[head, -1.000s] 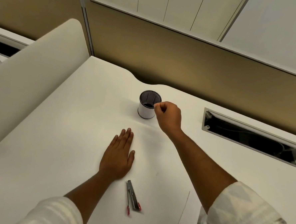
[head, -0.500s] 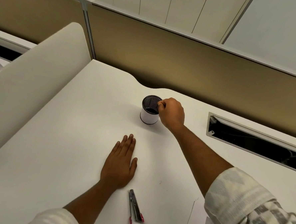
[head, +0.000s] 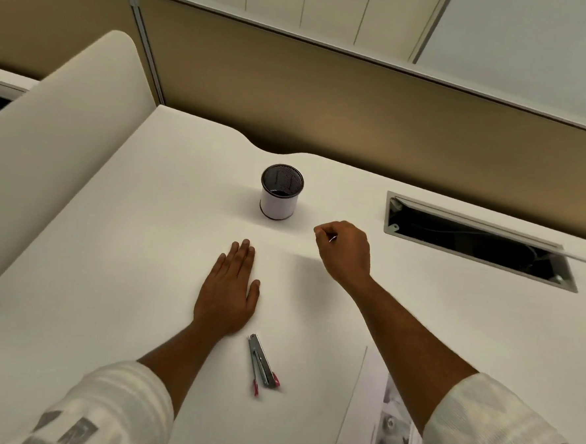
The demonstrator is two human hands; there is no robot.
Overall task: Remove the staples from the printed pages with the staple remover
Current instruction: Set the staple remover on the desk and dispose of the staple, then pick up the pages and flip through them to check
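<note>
Below the flat left hand (head: 227, 291) lies the staple remover (head: 262, 364) (ungripped, just beside)

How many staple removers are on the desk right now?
1. The staple remover lies on the desk just below the flat left hand. Nothing shows a second one, though the frame cuts off the near edge.

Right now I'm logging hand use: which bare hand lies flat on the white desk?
The left hand: palm down, fingers stretched flat on the white desk. The right hand is curled into a loose fist nearer the mesh-lined pen cup.
</note>
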